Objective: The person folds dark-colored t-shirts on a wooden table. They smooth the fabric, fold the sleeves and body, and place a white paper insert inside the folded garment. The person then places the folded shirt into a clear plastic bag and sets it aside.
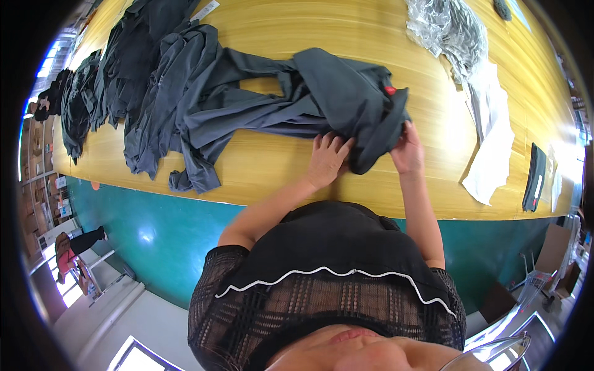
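Note:
A dark grey garment [343,88] lies spread across the table before me, its right end bunched up in a loose fold with a small red label [390,90]. At the near edge of that fold, my left hand [326,160] has its fingers over the cloth; its thumb is mostly hidden. My right hand [408,150] grips the right edge of the fold between thumb and fingers. Leftward, the garment's long parts run up against a heap of similar dark grey clothes [158,92], where I cannot tell one piece from another.
The wood-patterned table [278,171] ends just before my body. Clear plastic bags [450,32] and white sheets [492,134] lie to the right, near a folded dark item [534,178]. More dark clothing [79,106] lies far left. A person [69,255] is in the left background.

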### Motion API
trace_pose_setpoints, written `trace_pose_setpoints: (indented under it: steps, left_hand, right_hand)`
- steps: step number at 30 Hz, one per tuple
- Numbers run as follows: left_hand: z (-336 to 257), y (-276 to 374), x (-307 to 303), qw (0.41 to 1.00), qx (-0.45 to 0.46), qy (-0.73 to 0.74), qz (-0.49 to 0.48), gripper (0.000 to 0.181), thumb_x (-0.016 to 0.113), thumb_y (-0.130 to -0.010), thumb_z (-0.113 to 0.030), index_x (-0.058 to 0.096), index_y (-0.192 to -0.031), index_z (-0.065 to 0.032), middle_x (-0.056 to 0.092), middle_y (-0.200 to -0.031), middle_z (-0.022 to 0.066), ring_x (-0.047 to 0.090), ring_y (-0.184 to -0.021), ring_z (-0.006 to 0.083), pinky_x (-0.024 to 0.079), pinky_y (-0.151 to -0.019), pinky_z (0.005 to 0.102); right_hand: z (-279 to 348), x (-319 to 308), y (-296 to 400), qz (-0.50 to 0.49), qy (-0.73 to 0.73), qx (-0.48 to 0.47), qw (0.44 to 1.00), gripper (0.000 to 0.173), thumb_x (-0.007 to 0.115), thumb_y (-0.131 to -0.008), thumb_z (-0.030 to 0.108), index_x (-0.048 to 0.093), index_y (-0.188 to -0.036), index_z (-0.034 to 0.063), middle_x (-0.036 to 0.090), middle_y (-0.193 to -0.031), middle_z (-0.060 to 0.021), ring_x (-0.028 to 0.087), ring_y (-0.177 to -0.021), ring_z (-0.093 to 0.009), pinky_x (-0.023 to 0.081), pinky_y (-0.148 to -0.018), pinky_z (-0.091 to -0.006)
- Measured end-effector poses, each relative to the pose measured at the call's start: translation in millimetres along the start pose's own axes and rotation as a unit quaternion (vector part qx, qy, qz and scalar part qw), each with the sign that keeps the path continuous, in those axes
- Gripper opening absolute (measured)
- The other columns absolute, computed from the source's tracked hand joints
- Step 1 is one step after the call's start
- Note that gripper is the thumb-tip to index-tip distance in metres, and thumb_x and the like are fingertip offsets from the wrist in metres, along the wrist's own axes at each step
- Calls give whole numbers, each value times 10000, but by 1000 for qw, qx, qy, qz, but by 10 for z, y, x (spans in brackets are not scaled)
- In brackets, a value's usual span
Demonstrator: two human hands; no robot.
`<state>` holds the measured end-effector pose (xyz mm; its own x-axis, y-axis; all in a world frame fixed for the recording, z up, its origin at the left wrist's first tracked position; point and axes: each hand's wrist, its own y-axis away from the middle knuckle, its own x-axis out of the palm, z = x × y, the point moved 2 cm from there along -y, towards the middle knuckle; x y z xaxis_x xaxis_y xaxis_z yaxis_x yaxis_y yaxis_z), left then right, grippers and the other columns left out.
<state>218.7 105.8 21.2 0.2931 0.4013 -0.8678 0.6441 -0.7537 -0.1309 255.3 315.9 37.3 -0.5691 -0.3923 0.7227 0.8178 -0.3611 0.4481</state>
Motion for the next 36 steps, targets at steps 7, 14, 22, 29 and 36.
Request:
trace_pose_setpoints:
  steps: [7,14,22,29,36]
  left_hand:
    - [-1022,-610,-928,537,-187,822,34,730,745,-747,-144,351,-1360,-114,508,-1149,95,494,-1000,257,454,-752,359]
    - [-1025,-269,-1444,887,201,290,-298,118,640,-867,-50,523,-852,-41,459,-788,121,477,-658,288,400,-640,374]
    - [-499,-318,-3514,675,246,300,-627,85,473,-934,-81,505,-923,-3,559,-898,99,506,-806,157,408,-746,268]
    - [1114,-723,-3257,799,-93,430,-410,529,707,-780,-323,545,-1202,-48,541,-1142,117,500,-1069,258,387,-947,372]
    - [1695,-285,-724,944,-221,185,-158,468,671,-857,-386,608,-1112,1,627,-1085,174,604,-1007,259,476,-873,369]
  right_hand:
    - [574,485,640,-43,30,-75,996,373,417,-1006,237,526,-1264,-10,600,-1220,-148,578,-1126,-250,458,-996,-405]
    - [1238,478,1152,22,286,-473,833,399,453,-996,225,496,-1276,-56,550,-1246,-203,556,-1144,-300,464,-950,-379]
    - [2013,2717,186,187,662,-619,379,449,411,-998,264,444,-1333,-32,441,-1335,-276,416,-1238,-409,309,-1060,-470]
    - [1246,2192,-565,277,681,-569,368,347,552,-949,305,577,-1226,97,602,-1177,-115,558,-1094,-303,430,-957,-385]
    - [39,-329,-218,190,843,-292,410,661,731,-738,465,529,-1268,126,404,-1373,-153,355,-1271,-398,349,-977,-572]
